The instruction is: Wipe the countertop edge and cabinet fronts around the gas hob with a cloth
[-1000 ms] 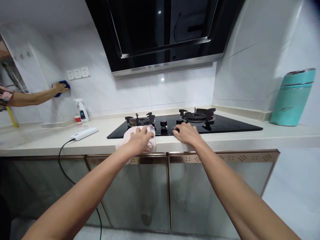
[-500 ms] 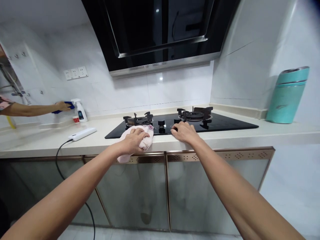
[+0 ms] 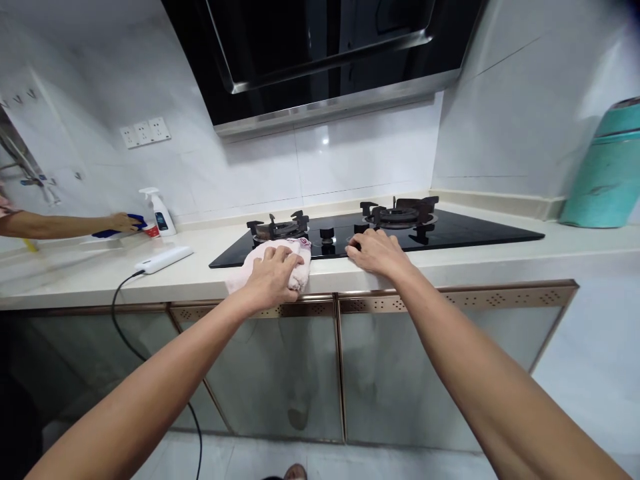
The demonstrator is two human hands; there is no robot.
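Observation:
My left hand (image 3: 274, 277) presses a folded pale pink cloth (image 3: 301, 253) at the front left of the black glass gas hob (image 3: 480, 233), its fingers bent over the fabric. Part of the cloth lies on the glass and part on the counter edge. My right hand (image 3: 377, 253) rests at the hob's front edge with bent fingers on the glass, close to the right control knob (image 3: 361, 228); I see nothing held in it. The left control knob (image 3: 327, 235) stands between my hands. Behind them are the left burner (image 3: 280, 230) and right burner (image 3: 399, 215).
A black range hood (image 3: 325, 67) hangs above. On the left are a white device with a cable (image 3: 165, 260), a spray bottle (image 3: 160, 213), a red cup (image 3: 151, 231) and a co-worker's hand (image 3: 124, 222) with a blue cloth (image 3: 105, 233). A turquoise container (image 3: 605, 177) stands right.
The cloth's hanging end has come up from below the counter edge. The co-worker's hand with the blue cloth has lowered beside the red cup. My right hand keeps its place; the view has shifted.

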